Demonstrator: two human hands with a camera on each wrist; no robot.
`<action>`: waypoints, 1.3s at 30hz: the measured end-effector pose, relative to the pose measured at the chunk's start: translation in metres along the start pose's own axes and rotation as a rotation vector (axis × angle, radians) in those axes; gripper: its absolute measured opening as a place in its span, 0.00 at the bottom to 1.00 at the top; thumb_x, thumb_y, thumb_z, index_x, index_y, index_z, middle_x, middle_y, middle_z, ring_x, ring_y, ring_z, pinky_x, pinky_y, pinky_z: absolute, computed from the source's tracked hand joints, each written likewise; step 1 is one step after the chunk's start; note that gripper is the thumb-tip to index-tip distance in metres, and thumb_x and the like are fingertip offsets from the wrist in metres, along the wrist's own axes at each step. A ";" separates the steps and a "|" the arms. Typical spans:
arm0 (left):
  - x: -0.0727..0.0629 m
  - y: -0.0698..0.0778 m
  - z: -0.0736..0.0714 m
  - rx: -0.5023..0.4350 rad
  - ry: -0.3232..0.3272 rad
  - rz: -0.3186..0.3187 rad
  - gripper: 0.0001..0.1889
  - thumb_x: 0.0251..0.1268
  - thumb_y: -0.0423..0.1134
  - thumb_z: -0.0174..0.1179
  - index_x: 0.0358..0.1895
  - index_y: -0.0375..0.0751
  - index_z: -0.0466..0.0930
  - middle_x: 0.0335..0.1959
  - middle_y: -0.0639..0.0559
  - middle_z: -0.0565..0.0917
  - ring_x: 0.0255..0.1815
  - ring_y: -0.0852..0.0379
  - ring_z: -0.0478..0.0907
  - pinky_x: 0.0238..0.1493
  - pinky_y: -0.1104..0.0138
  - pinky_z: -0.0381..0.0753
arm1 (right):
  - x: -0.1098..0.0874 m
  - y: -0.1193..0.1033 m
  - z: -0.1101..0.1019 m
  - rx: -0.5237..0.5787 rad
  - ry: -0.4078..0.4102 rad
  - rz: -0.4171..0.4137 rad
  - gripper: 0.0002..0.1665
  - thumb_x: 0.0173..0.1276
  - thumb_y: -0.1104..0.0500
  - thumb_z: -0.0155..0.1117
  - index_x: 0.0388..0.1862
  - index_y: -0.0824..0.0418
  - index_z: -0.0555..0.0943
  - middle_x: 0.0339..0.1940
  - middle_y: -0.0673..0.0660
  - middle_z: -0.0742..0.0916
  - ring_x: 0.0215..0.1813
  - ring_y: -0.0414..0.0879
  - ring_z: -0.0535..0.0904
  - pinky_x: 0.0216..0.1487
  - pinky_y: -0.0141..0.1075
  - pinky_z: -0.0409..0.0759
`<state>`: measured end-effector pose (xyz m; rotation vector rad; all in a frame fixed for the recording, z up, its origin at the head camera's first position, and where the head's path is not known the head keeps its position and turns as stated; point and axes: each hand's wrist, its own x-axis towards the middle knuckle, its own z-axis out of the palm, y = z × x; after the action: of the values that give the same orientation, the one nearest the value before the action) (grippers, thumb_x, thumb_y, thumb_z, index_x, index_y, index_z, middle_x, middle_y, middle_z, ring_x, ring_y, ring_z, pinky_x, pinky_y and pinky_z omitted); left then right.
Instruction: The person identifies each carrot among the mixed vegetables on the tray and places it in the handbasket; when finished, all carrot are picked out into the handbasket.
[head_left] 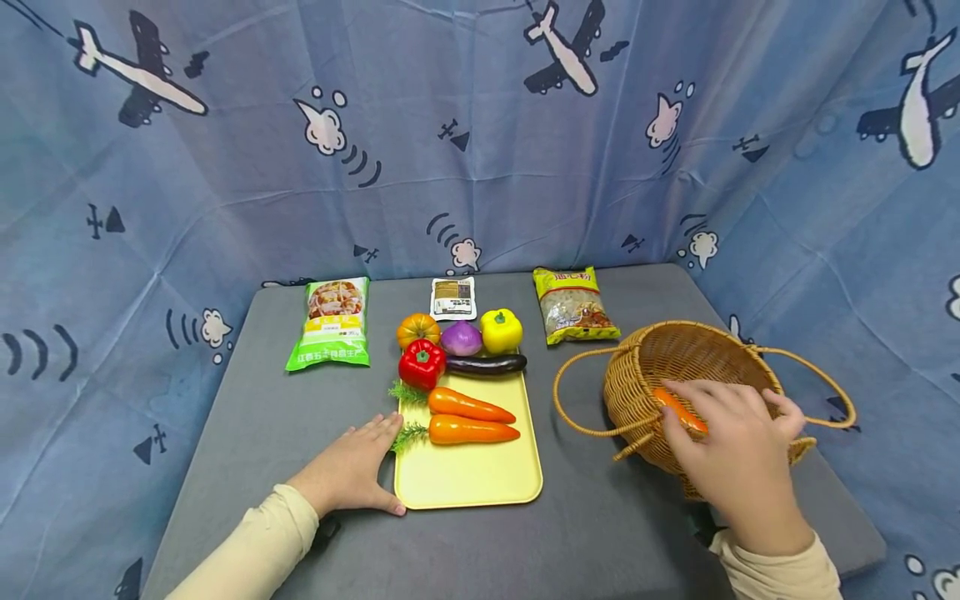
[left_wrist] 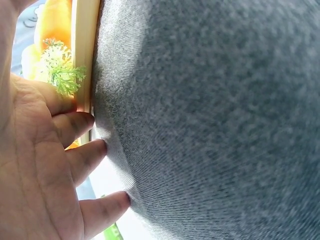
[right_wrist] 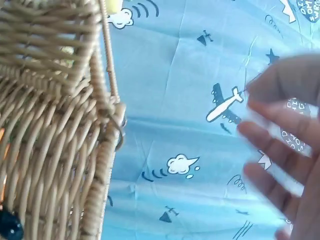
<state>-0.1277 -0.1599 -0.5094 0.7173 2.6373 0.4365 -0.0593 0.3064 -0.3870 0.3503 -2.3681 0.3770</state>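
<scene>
My left hand rests at the left edge of a pale yellow tray, fingers extended along its rim. In the left wrist view, the fingertips are right at the tray's side, near a green carrot top. Two orange carrots lie on the tray, with a red bell pepper and an eggplant behind them. My right hand is over a wicker basket, its fingers loosely bent and holding nothing in the right wrist view. Inside the basket shows an orange carrot, partly hidden by the hand.
A small pumpkin, a purple onion and a yellow pepper sit at the tray's far end. Behind are a green food bag, a small white packet and a yellow bag. Basket handles stick out sideways.
</scene>
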 end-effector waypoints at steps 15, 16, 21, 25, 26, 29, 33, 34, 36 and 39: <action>0.000 0.001 -0.001 -0.014 0.000 0.001 0.70 0.44 0.71 0.81 0.85 0.34 0.57 0.85 0.40 0.60 0.85 0.38 0.55 0.77 0.35 0.58 | 0.005 -0.037 0.023 0.182 -0.051 -0.239 0.21 0.76 0.47 0.59 0.50 0.55 0.94 0.43 0.53 0.92 0.43 0.53 0.82 0.58 0.69 0.57; 0.000 0.001 -0.001 -0.009 -0.004 -0.003 0.70 0.44 0.71 0.81 0.85 0.34 0.57 0.85 0.41 0.59 0.85 0.38 0.55 0.77 0.35 0.58 | 0.005 -0.039 0.025 0.190 -0.055 -0.249 0.20 0.75 0.48 0.59 0.50 0.55 0.94 0.44 0.53 0.92 0.43 0.52 0.83 0.57 0.69 0.58; 0.001 0.001 -0.001 0.001 -0.012 -0.012 0.70 0.44 0.71 0.80 0.86 0.36 0.57 0.85 0.42 0.59 0.85 0.39 0.55 0.78 0.36 0.58 | 0.004 -0.048 0.037 0.226 -0.091 -0.284 0.18 0.74 0.50 0.61 0.50 0.54 0.94 0.45 0.51 0.92 0.43 0.50 0.83 0.56 0.67 0.59; 0.002 0.001 0.000 -0.002 -0.013 -0.014 0.70 0.44 0.71 0.80 0.86 0.36 0.57 0.85 0.42 0.59 0.85 0.40 0.55 0.78 0.36 0.58 | 0.003 -0.056 0.048 0.238 -0.146 -0.286 0.15 0.71 0.52 0.67 0.51 0.53 0.93 0.45 0.50 0.91 0.45 0.49 0.83 0.57 0.66 0.60; 0.003 0.001 -0.001 -0.004 -0.013 -0.013 0.70 0.44 0.71 0.80 0.86 0.36 0.57 0.85 0.42 0.59 0.85 0.40 0.55 0.78 0.36 0.58 | 0.003 -0.059 0.051 0.242 -0.158 -0.287 0.15 0.69 0.54 0.70 0.51 0.53 0.93 0.45 0.50 0.91 0.46 0.49 0.83 0.57 0.66 0.60; 0.003 0.000 0.000 -0.009 -0.017 -0.017 0.70 0.43 0.71 0.80 0.86 0.36 0.57 0.85 0.43 0.59 0.85 0.40 0.54 0.78 0.36 0.57 | 0.002 -0.066 0.060 0.249 -0.184 -0.300 0.18 0.60 0.59 0.77 0.51 0.52 0.93 0.45 0.49 0.91 0.46 0.47 0.82 0.58 0.66 0.61; 0.004 0.000 0.001 -0.005 -0.024 -0.026 0.70 0.43 0.72 0.80 0.86 0.38 0.56 0.86 0.44 0.58 0.86 0.41 0.53 0.79 0.37 0.56 | 0.000 -0.075 0.072 0.259 -0.208 -0.325 0.20 0.57 0.61 0.81 0.50 0.50 0.93 0.46 0.47 0.91 0.45 0.46 0.81 0.58 0.65 0.62; 0.004 0.000 0.001 -0.005 -0.024 -0.027 0.70 0.44 0.72 0.80 0.86 0.38 0.55 0.86 0.44 0.58 0.86 0.41 0.53 0.79 0.37 0.56 | -0.001 -0.078 0.076 0.259 -0.216 -0.327 0.20 0.57 0.61 0.81 0.50 0.50 0.93 0.46 0.47 0.90 0.45 0.45 0.81 0.59 0.65 0.62; 0.004 -0.001 0.002 -0.005 -0.023 -0.029 0.70 0.43 0.72 0.80 0.86 0.38 0.55 0.86 0.44 0.58 0.86 0.41 0.53 0.79 0.37 0.56 | -0.002 -0.082 0.084 0.272 -0.227 -0.337 0.20 0.57 0.61 0.82 0.49 0.50 0.93 0.46 0.46 0.90 0.45 0.45 0.81 0.59 0.64 0.63; 0.003 -0.001 0.002 -0.003 -0.022 -0.028 0.70 0.43 0.72 0.80 0.86 0.38 0.56 0.86 0.44 0.58 0.86 0.41 0.53 0.79 0.37 0.56 | -0.005 -0.087 0.096 0.284 -0.253 -0.343 0.19 0.57 0.61 0.82 0.49 0.49 0.92 0.45 0.45 0.90 0.46 0.44 0.81 0.58 0.64 0.65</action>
<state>-0.1296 -0.1584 -0.5125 0.6792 2.6223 0.4227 -0.0827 0.1921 -0.4436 0.9722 -2.4349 0.5299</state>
